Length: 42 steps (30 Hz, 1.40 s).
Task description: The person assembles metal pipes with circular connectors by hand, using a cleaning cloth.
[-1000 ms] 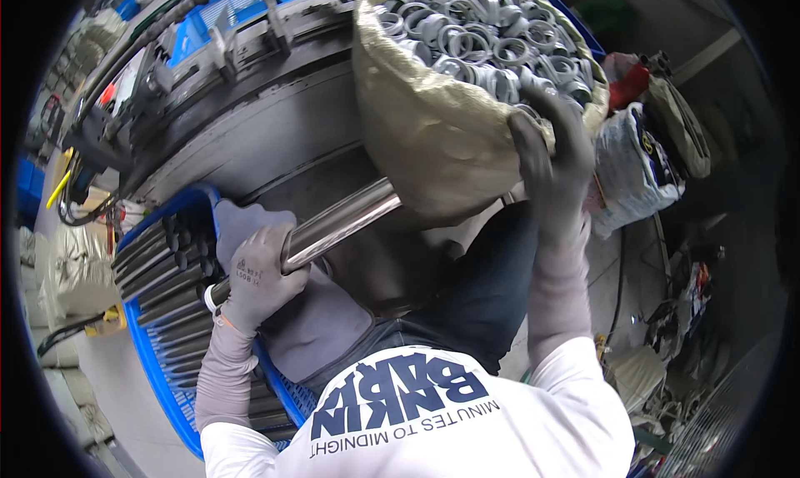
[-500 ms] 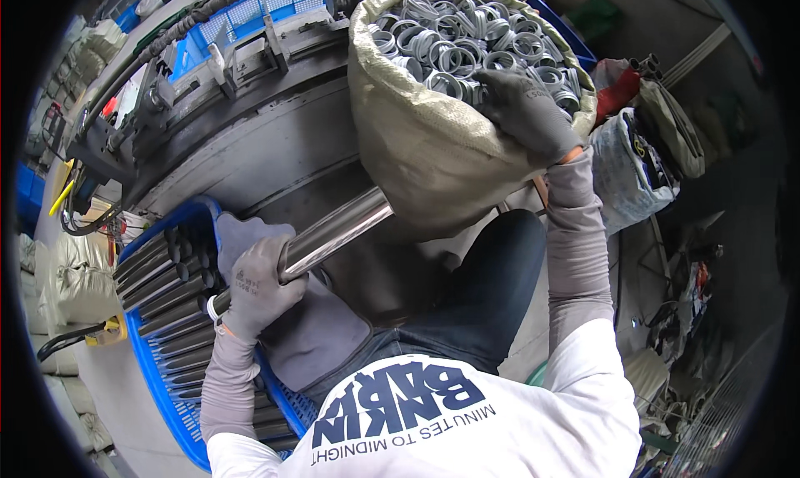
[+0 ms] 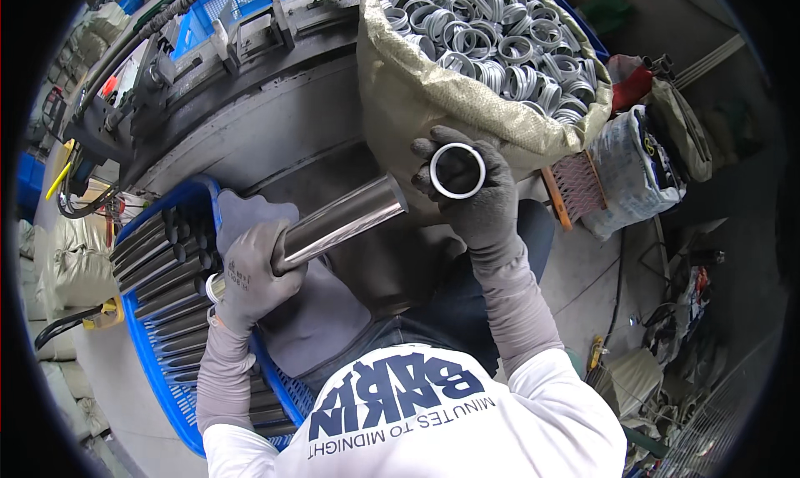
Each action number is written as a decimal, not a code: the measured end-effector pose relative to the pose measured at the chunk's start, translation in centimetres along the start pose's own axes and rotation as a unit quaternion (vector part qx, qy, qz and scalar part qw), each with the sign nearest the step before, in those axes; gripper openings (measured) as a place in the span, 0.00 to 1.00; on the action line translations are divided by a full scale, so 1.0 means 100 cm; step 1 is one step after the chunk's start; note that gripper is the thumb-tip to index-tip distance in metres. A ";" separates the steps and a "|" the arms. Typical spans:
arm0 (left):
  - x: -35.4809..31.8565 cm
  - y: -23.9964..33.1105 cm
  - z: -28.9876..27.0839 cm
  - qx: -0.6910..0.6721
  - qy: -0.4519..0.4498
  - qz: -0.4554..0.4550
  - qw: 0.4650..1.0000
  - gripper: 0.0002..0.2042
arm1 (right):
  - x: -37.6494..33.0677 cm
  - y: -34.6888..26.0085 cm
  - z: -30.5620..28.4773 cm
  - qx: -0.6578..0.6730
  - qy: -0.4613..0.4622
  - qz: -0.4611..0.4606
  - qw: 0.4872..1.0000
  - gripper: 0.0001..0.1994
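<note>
My left hand (image 3: 254, 274), in a grey glove, is wrapped round a shiny metal tube (image 3: 346, 220). The tube slants up to the right, and a pale ring (image 3: 214, 288) shows at its lower end beside my wrist. My right hand (image 3: 483, 199), gloved as well, holds a white ring (image 3: 457, 196) with the fingers behind it, a short way from the tube's upper end. Beyond that hand stands a large woven sack (image 3: 417, 103) with its rim rolled down, full of loose grey-white rings (image 3: 475, 40).
Left of me a blue plastic basket (image 3: 158, 382) holds several dark metal tubes (image 3: 179, 299). A metal machine bench (image 3: 250, 115) runs along the far left. To the right are a small wood-framed woven seat (image 3: 575, 190) and a pale bag (image 3: 629, 170).
My right hand has come out of the sack toward me and now holds a white ring near the tube's end. The left hand stays round the tube.
</note>
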<state>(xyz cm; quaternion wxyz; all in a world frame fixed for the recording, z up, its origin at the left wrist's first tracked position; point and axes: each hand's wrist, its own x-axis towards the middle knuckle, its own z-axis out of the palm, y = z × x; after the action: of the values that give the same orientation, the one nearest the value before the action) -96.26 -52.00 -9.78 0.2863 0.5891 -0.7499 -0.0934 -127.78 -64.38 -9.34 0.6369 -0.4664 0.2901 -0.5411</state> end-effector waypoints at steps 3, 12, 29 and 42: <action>0.001 0.000 0.001 0.001 -0.009 0.006 1.000 0.26 | 0.003 0.032 -0.008 0.088 0.007 0.061 0.994 0.21; 0.003 0.002 0.009 0.025 -0.026 0.014 0.999 0.26 | -0.007 0.063 0.022 -0.097 -0.021 -0.070 0.993 0.17; 0.004 -0.008 0.015 0.062 -0.063 0.017 0.996 0.26 | -0.005 0.078 0.028 -0.167 0.036 -0.018 0.985 0.17; 0.191 -0.094 -0.067 0.389 0.155 0.024 0.908 0.26 | -0.020 0.078 -0.026 -0.192 -0.072 0.157 0.966 0.24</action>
<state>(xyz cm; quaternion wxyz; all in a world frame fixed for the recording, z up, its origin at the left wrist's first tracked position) -87.55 -71.29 -2.73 0.1490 0.6428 -0.6865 0.3054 -127.34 -63.36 -17.71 0.6314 -0.5663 0.4114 -0.3337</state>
